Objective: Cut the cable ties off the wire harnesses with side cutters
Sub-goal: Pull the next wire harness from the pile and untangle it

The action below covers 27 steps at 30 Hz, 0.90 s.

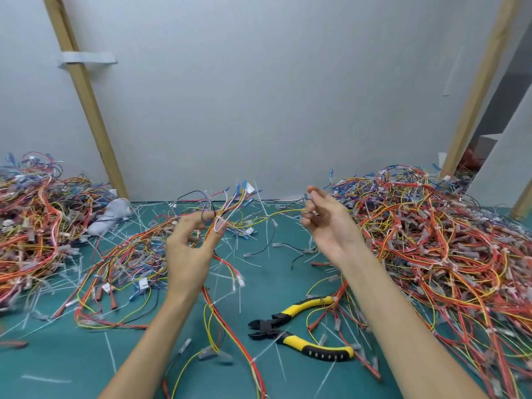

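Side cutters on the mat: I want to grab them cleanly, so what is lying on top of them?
A white cable tie offcut crosses the side cutters near the pivot, and wires overlap the upper handle's end, hiding its tip.

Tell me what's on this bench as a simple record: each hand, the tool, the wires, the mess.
Left hand: pinches a wire bundle, held up off the table
Right hand: fingers curled, pinching a thin wire
Cutters: yellow-handled, lying on the green mat, jaws apart, in neither hand
Left wire pile: tangled red, orange and blue wires
Right wire pile: bigger, same mix
Cut ties: white strips scattered over the mat
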Tool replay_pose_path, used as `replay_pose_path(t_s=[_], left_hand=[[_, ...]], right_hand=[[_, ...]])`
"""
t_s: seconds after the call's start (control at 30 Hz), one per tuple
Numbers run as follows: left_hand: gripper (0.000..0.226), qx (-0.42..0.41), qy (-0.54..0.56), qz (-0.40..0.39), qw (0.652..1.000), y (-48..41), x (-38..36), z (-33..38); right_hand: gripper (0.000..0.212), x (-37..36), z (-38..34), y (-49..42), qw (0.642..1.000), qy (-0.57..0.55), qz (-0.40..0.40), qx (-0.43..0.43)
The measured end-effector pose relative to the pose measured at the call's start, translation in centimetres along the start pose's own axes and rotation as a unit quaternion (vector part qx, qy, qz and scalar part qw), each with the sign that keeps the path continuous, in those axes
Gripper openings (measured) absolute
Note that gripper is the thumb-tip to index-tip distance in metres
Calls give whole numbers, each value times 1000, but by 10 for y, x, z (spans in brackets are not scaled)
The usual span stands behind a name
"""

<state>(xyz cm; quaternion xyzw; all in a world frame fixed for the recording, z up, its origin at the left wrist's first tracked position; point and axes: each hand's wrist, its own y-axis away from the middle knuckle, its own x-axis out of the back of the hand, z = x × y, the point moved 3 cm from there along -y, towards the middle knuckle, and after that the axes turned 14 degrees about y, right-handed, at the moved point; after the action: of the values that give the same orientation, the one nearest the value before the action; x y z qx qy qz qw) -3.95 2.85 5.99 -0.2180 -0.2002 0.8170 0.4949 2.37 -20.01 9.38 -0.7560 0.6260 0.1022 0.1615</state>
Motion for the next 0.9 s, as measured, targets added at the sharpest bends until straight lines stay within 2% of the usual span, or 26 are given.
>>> replay_pose_path(t_s=[0.13, 0.23, 0.3, 0.43, 0.53, 0.63, 0.9], left_hand=[[15, 136, 149, -105, 974, 7, -18, -1], [10, 237, 248, -111, 933, 10, -18, -3], [16, 276, 300, -101, 908, 10, -16, -4], [22, 309, 366, -65, 875, 9, -13, -12], [21, 335, 404, -51, 850, 10, -13, -17], [30, 366, 439, -51, 819, 13, -13, -21], [27, 386, 430, -49, 815, 15, -9, -27]], right_hand=[[14, -2, 4, -1, 997, 77, -6, 10], [16, 1, 6, 0, 991, 136, -21, 5], [17, 5, 9, -1, 990, 138, -10, -12], [20, 12, 20, -2, 992, 97, 28, -80], [18, 15, 30, -2, 982, 122, 23, -143], [21, 16, 38, -1, 973, 146, 7, -180], [23, 20, 41, 0, 968, 157, 1, -196]])
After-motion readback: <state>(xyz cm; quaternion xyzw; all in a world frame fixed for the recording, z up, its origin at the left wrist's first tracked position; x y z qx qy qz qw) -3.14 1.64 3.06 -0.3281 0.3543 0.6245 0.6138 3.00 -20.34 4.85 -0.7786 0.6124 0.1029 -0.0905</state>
